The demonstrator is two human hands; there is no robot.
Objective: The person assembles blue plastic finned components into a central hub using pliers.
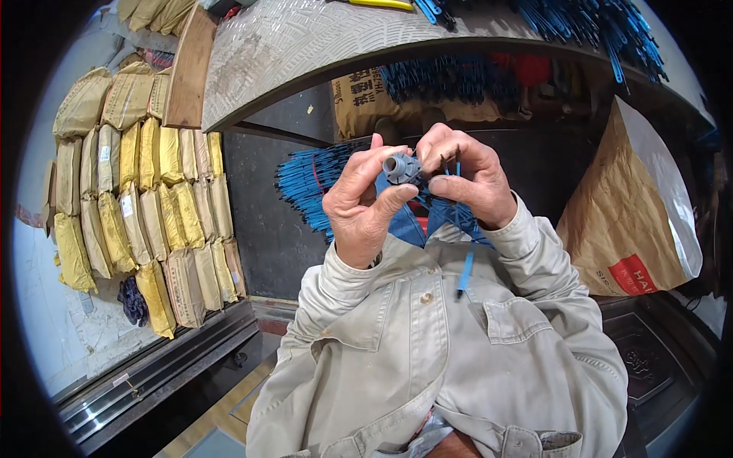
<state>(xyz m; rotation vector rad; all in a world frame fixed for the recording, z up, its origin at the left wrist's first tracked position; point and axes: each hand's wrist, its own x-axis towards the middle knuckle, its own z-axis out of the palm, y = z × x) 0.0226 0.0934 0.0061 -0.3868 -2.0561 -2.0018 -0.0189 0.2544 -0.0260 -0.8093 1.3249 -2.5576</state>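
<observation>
My left hand [363, 200] is closed around a grey ribbed plastic fitting [400, 169] with a round hollow end, pinched between thumb and fingers. Beside it, my right hand [472, 177] pinches thin blue strips with black ends [464, 221] near the fitting's side. Whether the strips are joined to the fitting is hidden by the fingers. One blue strip [466, 272] hangs lower, over my shirt front. To the left of my hands lies a bundle of similar blue strips [305, 187], bound with a red band.
A patterned grey table [305, 53] arches across the front, with heaps of blue strips [584, 27] and a yellow-handled tool [382, 4] on it. More strips sit on a sack beneath. Stacked brown and yellow packages [145, 191] stand left. A large paper bag [626, 214] stands right.
</observation>
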